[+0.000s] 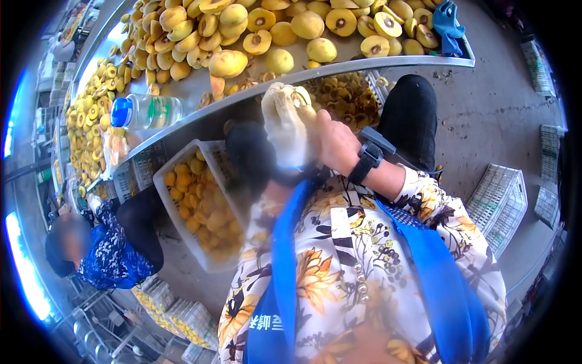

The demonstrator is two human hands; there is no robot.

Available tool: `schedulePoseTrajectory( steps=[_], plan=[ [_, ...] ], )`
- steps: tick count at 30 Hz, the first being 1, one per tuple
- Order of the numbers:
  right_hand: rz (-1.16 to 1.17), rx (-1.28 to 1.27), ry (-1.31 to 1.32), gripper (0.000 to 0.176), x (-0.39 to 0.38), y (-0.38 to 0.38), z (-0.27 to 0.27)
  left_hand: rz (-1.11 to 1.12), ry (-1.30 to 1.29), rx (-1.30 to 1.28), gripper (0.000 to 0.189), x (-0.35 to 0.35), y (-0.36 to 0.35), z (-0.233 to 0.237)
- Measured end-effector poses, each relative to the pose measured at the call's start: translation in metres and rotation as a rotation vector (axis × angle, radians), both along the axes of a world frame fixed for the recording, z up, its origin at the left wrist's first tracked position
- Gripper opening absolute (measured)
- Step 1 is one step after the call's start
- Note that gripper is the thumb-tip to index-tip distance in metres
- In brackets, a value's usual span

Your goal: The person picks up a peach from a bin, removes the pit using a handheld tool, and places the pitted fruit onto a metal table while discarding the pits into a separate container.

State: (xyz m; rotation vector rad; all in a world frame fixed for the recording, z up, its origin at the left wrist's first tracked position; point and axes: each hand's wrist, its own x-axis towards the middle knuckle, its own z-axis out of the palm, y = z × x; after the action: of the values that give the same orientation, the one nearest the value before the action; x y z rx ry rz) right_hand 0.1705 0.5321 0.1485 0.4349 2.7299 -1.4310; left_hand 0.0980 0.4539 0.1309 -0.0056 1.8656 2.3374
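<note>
The person's two hands meet in front of the chest, over the lap and just short of the table's near edge. The left hand point(288, 124), in an off-white glove, is raised with its fingers upward; a pale yellow shape shows at its fingertips, but whether it is gripped fruit I cannot tell. The bare right hand point(338, 144) comes in from the side, forearm slanting up, fingers curled against the glove; what they close on is hidden. One black wristwatch point(367, 161) circles that wrist.

Yellow-orange peaches with cut halves point(257, 42), too many to count, are heaped on the long metal-edged table point(388, 62). At least four halves near the edge turn their cut faces up. The table also bears one clear bottle with a blue cap point(151, 112) and one crumpled blue glove point(447, 30).

One white plastic crate of yellow fruit point(212, 167) stands left of the lap; one heap of brownish-yellow scraps point(345, 100) lies below the table edge. One co-worker in blue patterned clothing point(118, 249) sits at left.
</note>
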Motion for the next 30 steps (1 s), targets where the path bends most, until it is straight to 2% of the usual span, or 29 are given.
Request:
schedulePoseTrajectory(
  steps=[2,6,7,10,11,14,16,18,19,22,26,28,30],
  plan=[
    [0.038,0.002,-0.012,0.022,0.001,0.001,-0.002,-0.051,-0.056,0.123,0.025,0.0,-0.003,0.006],
    [0.089,0.013,-0.062,0.023,-0.004,0.001,-0.004,-0.25,-0.253,0.065,0.03,-0.022,-0.02,0.007],
    [0.094,0.014,-0.087,0.023,-0.005,0.0,-0.002,-0.353,-0.324,0.189,0.035,-0.03,-0.027,-0.001],
    [0.066,-0.028,-0.124,0.025,-0.013,0.003,0.007,-0.459,-0.361,0.292,0.036,-0.038,-0.033,0.001],
    [0.06,-0.036,-0.092,0.026,-0.014,0.002,0.006,-0.479,-0.103,-0.028,0.036,-0.032,-0.034,0.006],
    [0.029,-0.059,-0.023,0.023,-0.014,-0.005,0.006,-0.053,-0.217,0.213,0.026,-0.014,-0.01,0.033],
    [-0.004,-0.07,-0.014,0.015,-0.014,-0.006,0.013,0.014,-0.103,0.146,0.028,-0.009,-0.003,0.029],
    [0.027,-0.054,-0.05,0.015,-0.013,-0.004,0.013,0.045,0.017,0.111,0.033,-0.008,-0.001,0.008],
    [0.041,-0.047,-0.067,0.015,-0.013,-0.002,0.012,0.019,0.032,0.184,0.029,-0.009,-0.004,0.003],
    [0.107,-0.017,-0.056,0.028,-0.01,0.001,0.0,-0.084,-0.19,0.047,0.026,-0.015,-0.01,0.025],
    [0.127,-0.017,-0.049,0.03,-0.012,0.003,-0.007,-0.378,-0.322,0.093,0.03,-0.042,-0.028,0.01],
    [0.129,-0.029,-0.031,0.031,-0.017,0.004,-0.006,-0.355,-0.366,0.241,0.041,-0.043,-0.029,0.01],
    [0.088,-0.122,-0.054,0.031,-0.021,0.002,0.002,-0.275,-0.406,0.415,0.045,-0.032,-0.023,0.034]
  ],
)
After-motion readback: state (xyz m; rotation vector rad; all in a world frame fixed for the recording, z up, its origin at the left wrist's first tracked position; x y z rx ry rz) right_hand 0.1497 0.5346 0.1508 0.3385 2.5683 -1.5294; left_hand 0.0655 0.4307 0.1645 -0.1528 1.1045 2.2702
